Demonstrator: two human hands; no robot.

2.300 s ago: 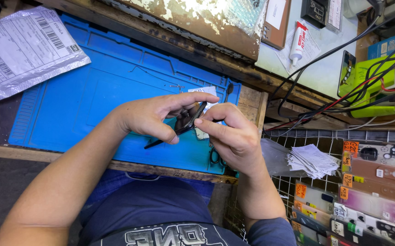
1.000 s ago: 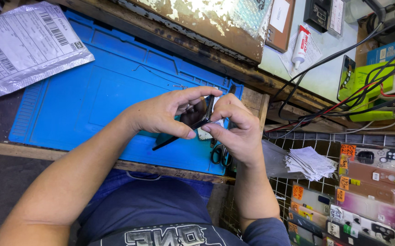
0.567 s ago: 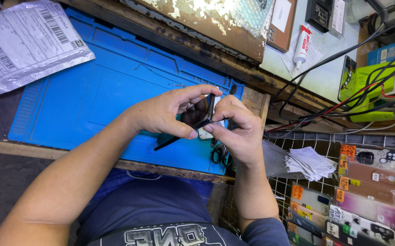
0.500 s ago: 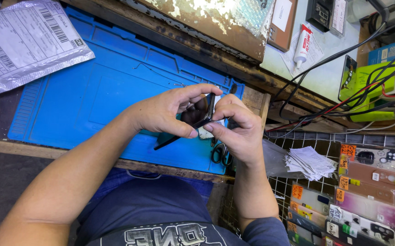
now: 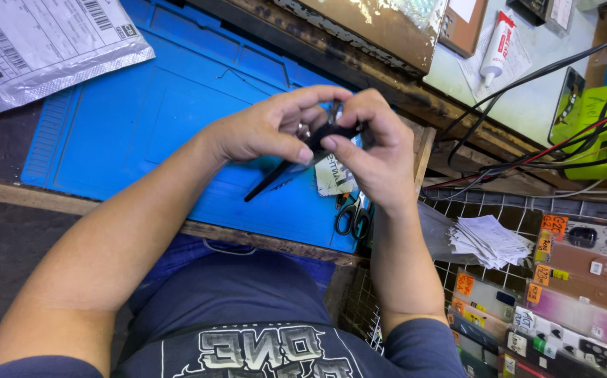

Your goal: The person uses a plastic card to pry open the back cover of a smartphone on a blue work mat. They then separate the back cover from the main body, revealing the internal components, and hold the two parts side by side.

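Gripping one small dark part point(image 5: 331, 131): left hand point(image 5: 265, 129) and right hand point(image 5: 377, 150), fingers closed round it, above blue mat point(image 5: 128, 119); scissors point(image 5: 354, 213) beneath.

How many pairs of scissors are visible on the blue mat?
1. One pair of scissors with black handles lies at the right edge of the blue mat, just under the right hand. The hands cover part of the mat, so another pair could be hidden.
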